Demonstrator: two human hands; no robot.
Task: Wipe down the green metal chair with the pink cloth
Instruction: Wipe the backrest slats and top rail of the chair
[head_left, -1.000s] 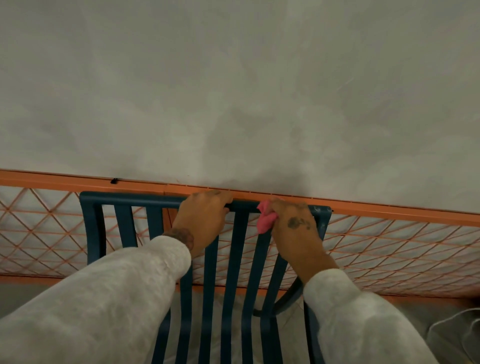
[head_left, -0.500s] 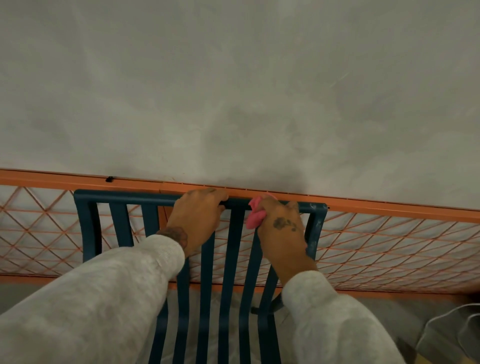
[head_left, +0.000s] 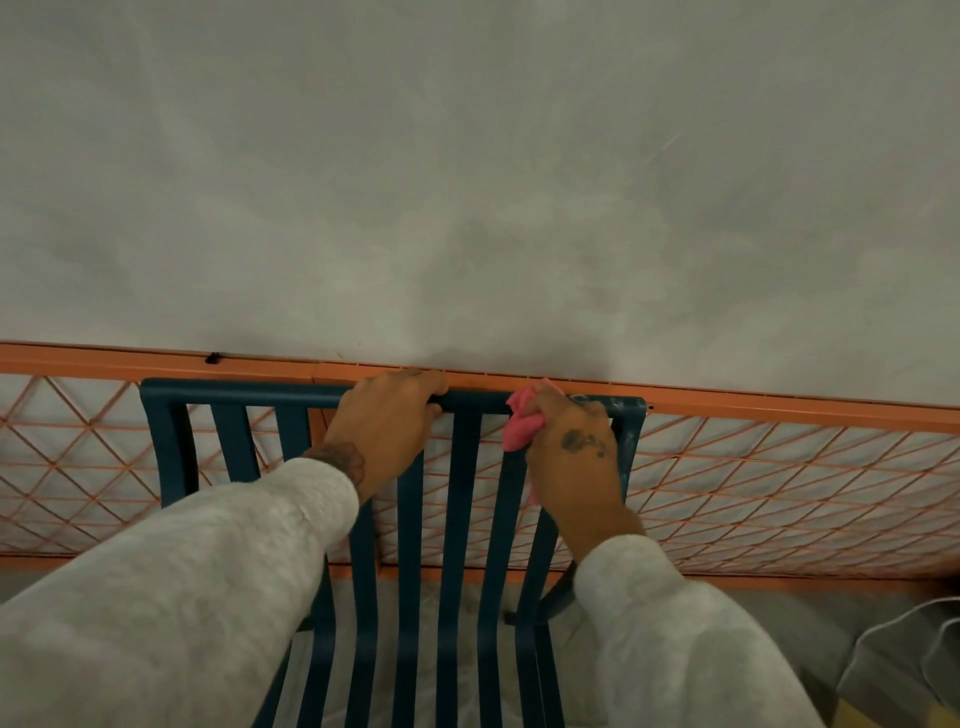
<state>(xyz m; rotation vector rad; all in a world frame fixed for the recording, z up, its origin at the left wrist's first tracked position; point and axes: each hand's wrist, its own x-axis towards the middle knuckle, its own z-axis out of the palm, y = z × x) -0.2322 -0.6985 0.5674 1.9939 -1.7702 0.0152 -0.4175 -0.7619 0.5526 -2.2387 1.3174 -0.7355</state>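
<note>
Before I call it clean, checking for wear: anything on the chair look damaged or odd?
Whitish streaks mark the top right corner of the chair, on rail and post just past the right hand and cloth. Dirt or worn paint: unclear.

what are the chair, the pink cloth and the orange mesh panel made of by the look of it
Chair: metal, by its thin flat slats; matte dark green paint, whitish scuffs near one corner.
Pink cloth: soft fabric, bunched into folds.
Orange mesh panel: thin rigid lattice in a frame, likely painted metal, possibly plastic.
</note>
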